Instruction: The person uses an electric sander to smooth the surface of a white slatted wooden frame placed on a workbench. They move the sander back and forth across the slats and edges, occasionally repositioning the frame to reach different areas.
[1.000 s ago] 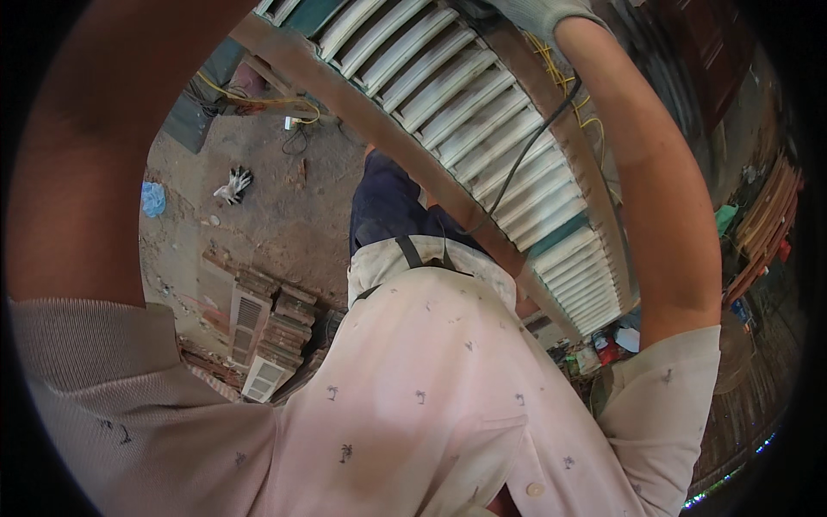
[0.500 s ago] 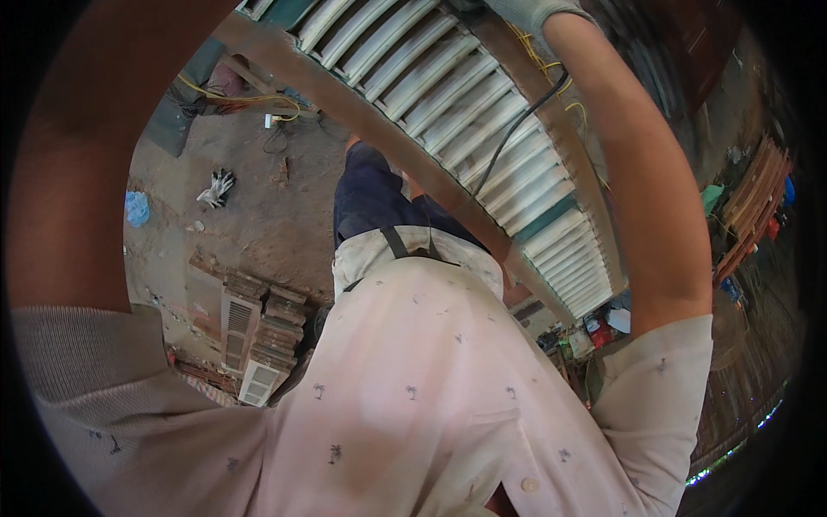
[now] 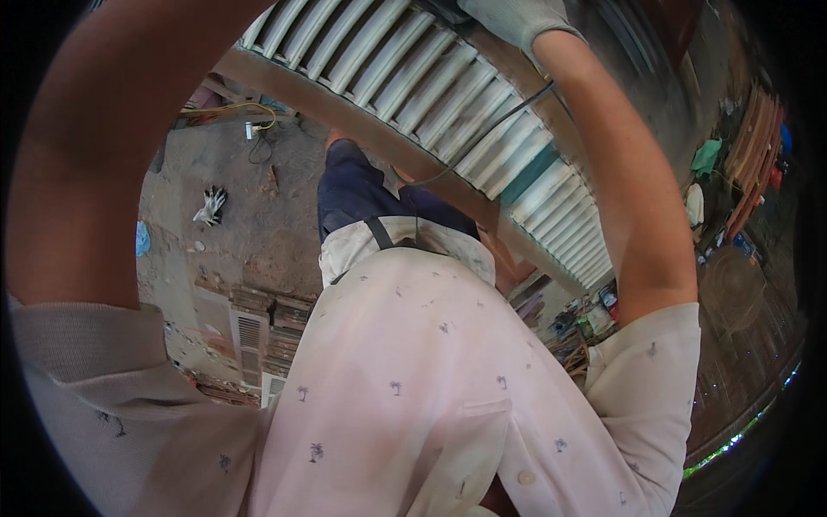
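A louvered wooden shutter (image 3: 482, 129) with whitish, worn slats and a brown frame lies slantwise before me. My right hand (image 3: 521, 19), in a pale grey work glove, is over its far side at the upper edge of the view. Its fingers appear closed on a dark tool (image 3: 446, 10), mostly cut off by that edge, so its kind is unclear. A thin black cable (image 3: 493, 129) runs across the slats below my right forearm. My left arm (image 3: 86, 164) reaches up along the left side; its hand is beyond the view.
On the dirt floor at left lie a white-and-black glove (image 3: 210, 207) and a blue plastic bag (image 3: 142, 239). Stacked wooden pieces (image 3: 289, 332) and a louvered panel (image 3: 248, 332) are at lower left. A white plug or adapter (image 3: 251, 130) hangs on a yellow cord. Reddish boards (image 3: 751, 159) lie at far right.
My view has shifted slightly relative to the shutter and floor. My right gloved hand and the dark tool appear a little farther left, and the black cable hangs in a different curve.
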